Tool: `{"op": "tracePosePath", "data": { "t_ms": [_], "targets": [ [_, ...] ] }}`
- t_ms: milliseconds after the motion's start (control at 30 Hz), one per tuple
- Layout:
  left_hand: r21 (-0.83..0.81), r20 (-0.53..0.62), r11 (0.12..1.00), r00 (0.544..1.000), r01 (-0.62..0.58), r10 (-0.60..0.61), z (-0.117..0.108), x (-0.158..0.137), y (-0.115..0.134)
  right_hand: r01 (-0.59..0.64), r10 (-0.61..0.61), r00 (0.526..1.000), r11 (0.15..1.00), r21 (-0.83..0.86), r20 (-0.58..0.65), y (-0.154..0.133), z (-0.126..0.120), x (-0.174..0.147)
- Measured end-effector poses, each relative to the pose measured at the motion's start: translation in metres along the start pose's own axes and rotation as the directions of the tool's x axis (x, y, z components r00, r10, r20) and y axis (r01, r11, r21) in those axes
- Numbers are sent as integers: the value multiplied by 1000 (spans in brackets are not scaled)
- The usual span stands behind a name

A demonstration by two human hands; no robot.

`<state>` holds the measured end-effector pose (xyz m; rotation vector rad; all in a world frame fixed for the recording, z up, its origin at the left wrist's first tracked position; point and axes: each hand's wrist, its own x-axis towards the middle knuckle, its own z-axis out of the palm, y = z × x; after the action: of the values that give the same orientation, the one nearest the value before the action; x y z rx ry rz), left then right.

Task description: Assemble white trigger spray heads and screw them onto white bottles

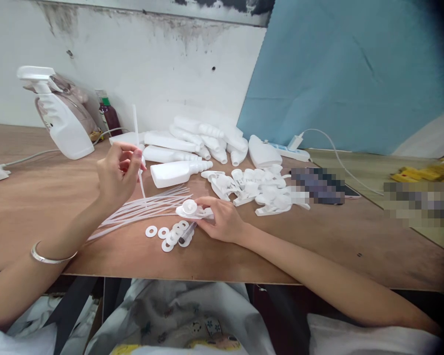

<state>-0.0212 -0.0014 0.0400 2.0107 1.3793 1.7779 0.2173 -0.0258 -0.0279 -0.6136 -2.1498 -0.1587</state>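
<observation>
My left hand (119,172) is raised above the table, its fingers pinched on a thin white dip tube (135,123) that stands nearly upright. In my right hand (222,219) is a white spray trigger head (190,209), held low over the table with its round collar turned up. Beneath the left hand lies a bundle of white tubes (133,217). Several flat white ring washers (173,235) lie just in front of the spray head, with a small dark cylindrical object (187,233) on top of them. More trigger heads (251,187) are heaped right of my right hand.
White bottles (170,154) are piled toward the wall. At the back left stand an assembled spray bottle (64,118) and a dark bottle (110,116). A power strip (292,152) with a cable and a blurred phone-like object (318,186) lie on the right.
</observation>
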Motion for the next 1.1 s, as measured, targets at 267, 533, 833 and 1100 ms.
{"op": "tracePosePath", "data": {
  "t_ms": [267, 533, 833, 1100],
  "targets": [
    [117, 40, 993, 999, -19, 15, 5, -3, -2, 7, -7, 1000, 1000, -12, 7, 1, -1, -1],
    [267, 225, 963, 974, -31, -31, 8, -5, -2, 33, -32, 999, 999, -8, 12, 0, -2, 1],
    [243, 262, 969, 965, -38, -28, 7, -6, 1, 29, -28, 999, 999, -14, 19, 0, -1, 0],
    [-223, 149, 974, 987, -22, 57, 6, -9, 5, 25, -25, 999, 1000, 5, 21, 0, 0, -1]
  ]
}}
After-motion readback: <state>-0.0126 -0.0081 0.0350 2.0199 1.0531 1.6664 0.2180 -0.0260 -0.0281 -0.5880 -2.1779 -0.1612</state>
